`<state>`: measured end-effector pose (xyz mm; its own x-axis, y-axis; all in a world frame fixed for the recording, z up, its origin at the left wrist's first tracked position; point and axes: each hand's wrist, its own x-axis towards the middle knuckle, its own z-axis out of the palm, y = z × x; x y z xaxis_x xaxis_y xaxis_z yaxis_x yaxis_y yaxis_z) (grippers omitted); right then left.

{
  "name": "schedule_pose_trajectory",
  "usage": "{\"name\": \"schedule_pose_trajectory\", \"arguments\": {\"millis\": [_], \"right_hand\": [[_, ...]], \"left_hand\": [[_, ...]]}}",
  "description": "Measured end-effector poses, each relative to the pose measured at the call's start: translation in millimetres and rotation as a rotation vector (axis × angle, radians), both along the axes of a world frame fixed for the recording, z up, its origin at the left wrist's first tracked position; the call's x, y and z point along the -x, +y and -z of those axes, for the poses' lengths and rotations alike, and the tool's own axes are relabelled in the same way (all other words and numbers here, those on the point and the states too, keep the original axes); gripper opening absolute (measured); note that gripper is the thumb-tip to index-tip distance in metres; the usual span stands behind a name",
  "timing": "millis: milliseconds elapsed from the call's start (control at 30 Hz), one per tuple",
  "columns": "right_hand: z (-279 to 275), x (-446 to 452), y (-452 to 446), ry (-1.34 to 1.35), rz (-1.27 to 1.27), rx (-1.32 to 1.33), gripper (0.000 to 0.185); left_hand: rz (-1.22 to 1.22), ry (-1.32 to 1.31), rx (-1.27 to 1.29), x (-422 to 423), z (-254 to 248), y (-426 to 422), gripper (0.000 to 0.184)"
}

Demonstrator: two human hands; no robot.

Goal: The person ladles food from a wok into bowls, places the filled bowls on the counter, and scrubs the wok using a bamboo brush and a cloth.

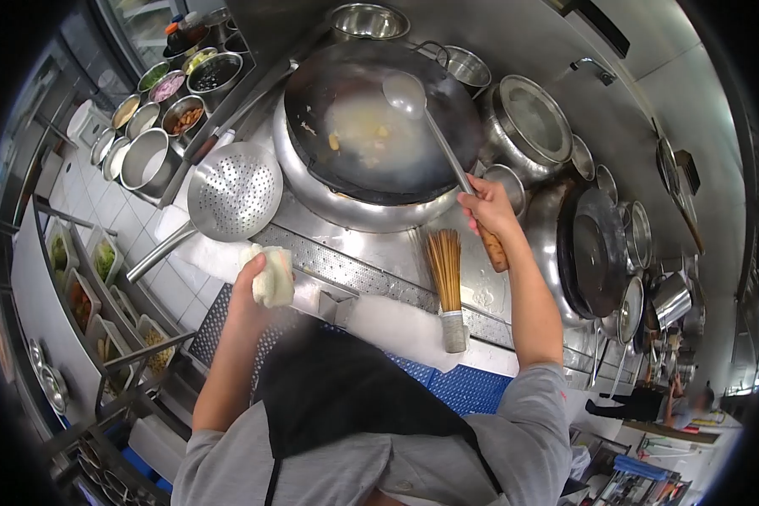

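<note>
My right hand [487,207] is wrapped round the wooden-ended handle of a metal ladle [406,93], whose bowl is over the far right part of a large black wok [320,156]. Cloudy liquid [358,126] with a few yellowish pieces lies in the wok's bottom, blurred by steam. In my left hand [249,291] is a folded pale cloth [271,278], held in front of my body and apart from the wok. Just beyond that hand rests a perforated strainer [234,192], its handle towards the left. A bamboo wok brush [447,278] lies between my arms.
Metal bowls of ingredients [148,160] stand at the left, beside a counter with filled containers [105,257]. At the right are a lidded pot [531,118] and a second wok [594,253]. Another person [662,401] stands in the right background.
</note>
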<state>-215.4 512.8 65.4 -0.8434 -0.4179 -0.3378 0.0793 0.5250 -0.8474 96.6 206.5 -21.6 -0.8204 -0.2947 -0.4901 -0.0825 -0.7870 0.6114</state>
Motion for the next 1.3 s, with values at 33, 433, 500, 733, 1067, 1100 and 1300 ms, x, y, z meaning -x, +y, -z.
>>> {"name": "schedule_pose_trajectory", "arguments": {"millis": [33,433,500,733,1067,1100,1300], "right_hand": [[2.5,2.8,3.1,-0.024,-0.010,0.027,0.053],[-7.0,-54.7,10.1,-0.435,0.011,0.238,0.043],[-8.4,-73.8,7.9,-0.707,0.038,0.475,0.041],[-21.2,-134.9,-19.9,-1.105,0.138,0.985,0.039],[-59.9,-210.6,-12.0,-1.046,0.221,1.228,0.043],[-64.0,-222.0,-7.2,-1.028,0.242,1.251,0.044],[-84.1,-308.5,24.8,-0.875,0.397,1.438,0.050]], "left_hand": [[0.005,0.012,-0.006,-4.3,2.6,-0.3,0.060],[-0.001,0.040,0.049,-24.3,6.8,4.3,0.059],[-0.031,0.027,0.036,-21.6,5.8,3.9,0.059],[-0.032,0.059,0.044,-13.3,-8.8,-4.8,0.052],[0.278,0.199,0.018,0.4,-3.3,-17.2,0.072],[0.334,0.223,0.008,4.2,-3.9,-17.9,0.074],[0.772,0.210,-0.108,32.8,-6.7,-4.0,0.083]]}}
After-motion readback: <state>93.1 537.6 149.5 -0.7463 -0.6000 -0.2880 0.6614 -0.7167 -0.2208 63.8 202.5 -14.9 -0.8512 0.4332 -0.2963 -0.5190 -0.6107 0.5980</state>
